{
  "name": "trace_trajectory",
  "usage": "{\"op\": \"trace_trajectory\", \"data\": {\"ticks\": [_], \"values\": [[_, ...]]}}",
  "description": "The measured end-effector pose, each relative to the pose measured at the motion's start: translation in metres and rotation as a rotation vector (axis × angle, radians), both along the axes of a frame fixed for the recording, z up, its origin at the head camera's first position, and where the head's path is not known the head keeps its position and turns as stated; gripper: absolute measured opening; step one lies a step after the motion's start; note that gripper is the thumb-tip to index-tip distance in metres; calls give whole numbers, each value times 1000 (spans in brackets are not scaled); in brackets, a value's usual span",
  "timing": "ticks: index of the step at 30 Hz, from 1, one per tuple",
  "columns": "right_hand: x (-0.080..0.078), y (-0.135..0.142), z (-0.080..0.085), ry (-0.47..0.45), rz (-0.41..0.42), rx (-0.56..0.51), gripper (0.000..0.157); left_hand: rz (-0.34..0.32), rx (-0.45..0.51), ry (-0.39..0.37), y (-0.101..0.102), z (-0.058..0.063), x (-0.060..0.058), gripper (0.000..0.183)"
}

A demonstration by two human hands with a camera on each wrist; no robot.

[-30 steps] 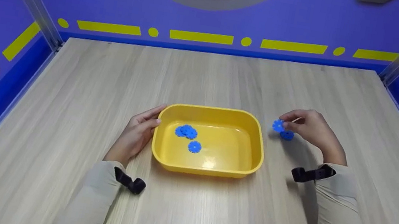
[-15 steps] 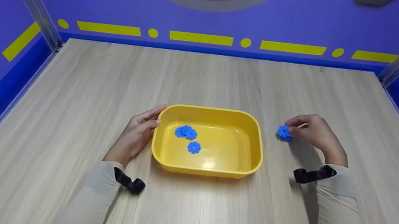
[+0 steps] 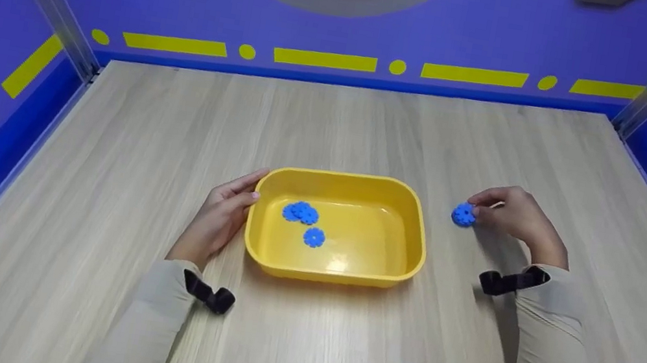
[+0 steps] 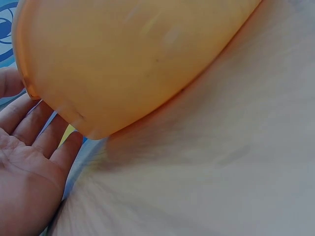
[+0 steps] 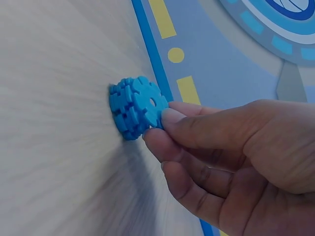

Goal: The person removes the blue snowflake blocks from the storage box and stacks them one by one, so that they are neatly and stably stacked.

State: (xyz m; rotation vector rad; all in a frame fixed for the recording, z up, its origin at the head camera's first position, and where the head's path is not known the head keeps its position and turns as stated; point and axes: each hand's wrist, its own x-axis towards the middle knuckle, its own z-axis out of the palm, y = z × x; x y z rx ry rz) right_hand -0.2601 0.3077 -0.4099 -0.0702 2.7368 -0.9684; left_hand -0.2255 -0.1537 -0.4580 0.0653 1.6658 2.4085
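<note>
My right hand [image 3: 519, 219] pinches the top blue notched disc [image 5: 147, 98] between thumb and fingers. That disc sits at the top of a short stack of blue notched discs [image 5: 123, 110] on the table, right of the yellow plastic tub [image 3: 372, 242]. At the tub's left end my left hand [image 3: 216, 216] holds it, thumb at the rim and the other fingers along the outside wall. Inside the tub lie several overlapping blue discs [image 3: 300, 212] near the left, and a single blue disc [image 3: 314, 237] just in front of them.
The pale wood-grain table [image 3: 176, 117] runs back to a purple-blue wall [image 3: 348, 34] with yellow marks. Side panels close off the left and right. A dark wrist-camera mount [image 3: 212, 297] is strapped to the left wrist, another mount [image 3: 507, 283] to the right.
The right hand has moved slightly right and toward me, bringing its disc from beside the other blue disc onto it. The left hand and tub have stayed in place.
</note>
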Motion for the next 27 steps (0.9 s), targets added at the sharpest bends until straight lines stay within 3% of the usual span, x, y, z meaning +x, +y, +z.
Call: {"op": "trace_trajectory", "data": {"ticks": [27], "values": [[-1, 0, 3, -6, -13, 16, 32, -6, -2, 13, 0, -1, 0, 53]]}}
